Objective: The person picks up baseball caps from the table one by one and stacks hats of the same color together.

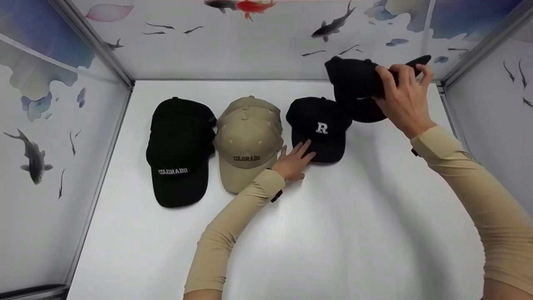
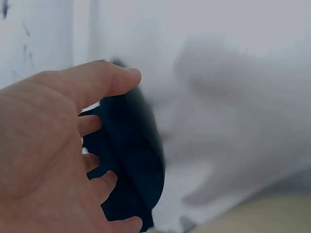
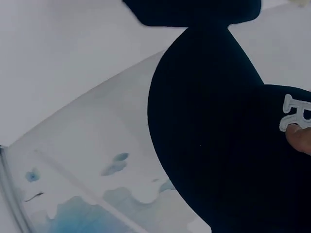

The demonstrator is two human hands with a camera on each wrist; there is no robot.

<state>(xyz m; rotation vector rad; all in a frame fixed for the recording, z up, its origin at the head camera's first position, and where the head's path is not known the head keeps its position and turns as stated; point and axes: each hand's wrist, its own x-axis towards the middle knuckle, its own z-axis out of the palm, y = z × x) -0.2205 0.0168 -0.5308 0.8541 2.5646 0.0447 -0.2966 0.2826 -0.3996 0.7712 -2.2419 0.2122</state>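
In the head view, a navy cap with a white R (image 1: 310,110) lies on the white table, brim toward me. My left hand (image 1: 292,163) rests its extended fingertips on that cap's brim; the left wrist view shows its thumb lying apart from the other fingers beside the dark cap (image 2: 129,145). Raised at the upper right, a second dark cap (image 1: 354,77) is gripped by my right hand (image 1: 406,98), tilted with its brim up. The right wrist view shows my thumb (image 3: 299,140) pressing the white R on the held cap (image 3: 204,131). Most right fingers are hidden there.
Left of the R cap sit stacked beige caps (image 1: 247,137) and stacked black caps (image 1: 179,152), both lettered COLORADO. Panels printed with fish (image 1: 333,27) enclose the table (image 1: 291,250) at the back and sides.
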